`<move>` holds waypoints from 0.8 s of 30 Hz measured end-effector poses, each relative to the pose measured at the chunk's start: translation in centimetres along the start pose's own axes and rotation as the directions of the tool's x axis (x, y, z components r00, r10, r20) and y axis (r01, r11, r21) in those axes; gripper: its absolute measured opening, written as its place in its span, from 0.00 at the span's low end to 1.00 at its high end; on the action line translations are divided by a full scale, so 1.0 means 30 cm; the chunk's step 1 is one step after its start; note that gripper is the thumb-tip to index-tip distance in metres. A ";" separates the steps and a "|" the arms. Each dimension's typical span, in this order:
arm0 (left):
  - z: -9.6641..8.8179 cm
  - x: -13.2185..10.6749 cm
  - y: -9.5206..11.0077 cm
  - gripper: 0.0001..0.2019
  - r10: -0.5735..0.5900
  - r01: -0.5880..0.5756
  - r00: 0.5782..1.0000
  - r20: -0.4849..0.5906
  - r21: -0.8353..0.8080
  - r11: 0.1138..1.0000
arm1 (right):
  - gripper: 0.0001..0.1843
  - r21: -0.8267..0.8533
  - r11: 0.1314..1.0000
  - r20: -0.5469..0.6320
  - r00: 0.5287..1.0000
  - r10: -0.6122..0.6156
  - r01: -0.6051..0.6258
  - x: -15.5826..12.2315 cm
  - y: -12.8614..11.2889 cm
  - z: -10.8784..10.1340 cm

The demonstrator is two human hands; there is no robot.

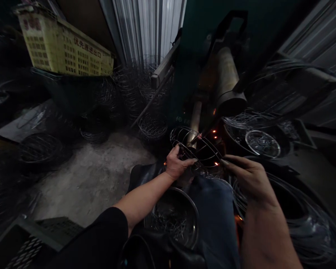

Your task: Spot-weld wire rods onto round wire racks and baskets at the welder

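Note:
A round wire cage made of thin rings and ribs is held up against the electrode of a welding machine, with small orange sparks around it. My left hand grips the cage's left rim, fingers closed round the wire. My right hand pinches the cage's right edge with fingertips pressed together. Below the hands, in my lap, sits a metal bowl holding several short wire pieces.
Stacks of finished wire cages crowd the concrete floor to the left and back. A yellowish printed box stands at upper left. Another bowl and loose wire coils lie at right.

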State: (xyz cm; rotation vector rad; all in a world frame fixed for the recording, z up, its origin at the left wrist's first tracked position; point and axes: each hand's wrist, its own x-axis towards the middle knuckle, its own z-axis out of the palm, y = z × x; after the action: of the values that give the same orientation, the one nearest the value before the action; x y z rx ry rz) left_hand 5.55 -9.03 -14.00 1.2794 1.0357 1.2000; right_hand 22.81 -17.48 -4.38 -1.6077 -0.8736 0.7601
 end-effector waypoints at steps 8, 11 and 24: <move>0.006 0.012 0.024 0.28 -0.071 0.067 0.996 -0.059 -0.076 0.995 | 0.19 -0.012 0.998 -0.058 0.996 -0.070 0.069 0.058 0.000 0.058; 0.019 -0.003 0.022 0.23 -0.108 0.106 0.994 -0.015 -0.121 0.987 | 0.17 0.023 0.999 -0.041 0.999 -0.036 0.037 0.048 -0.003 0.032; 0.048 0.012 0.004 0.21 -0.280 0.228 0.959 -0.041 -0.472 0.851 | 0.20 -0.055 0.992 -0.032 0.993 -0.116 0.114 0.087 -0.066 0.077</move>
State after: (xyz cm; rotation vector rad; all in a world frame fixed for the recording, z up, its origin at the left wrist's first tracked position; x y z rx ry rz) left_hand 7.00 -8.86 -13.77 0.6844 0.8894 1.2248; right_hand 21.95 -13.83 -2.96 -1.5980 -0.9597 0.6301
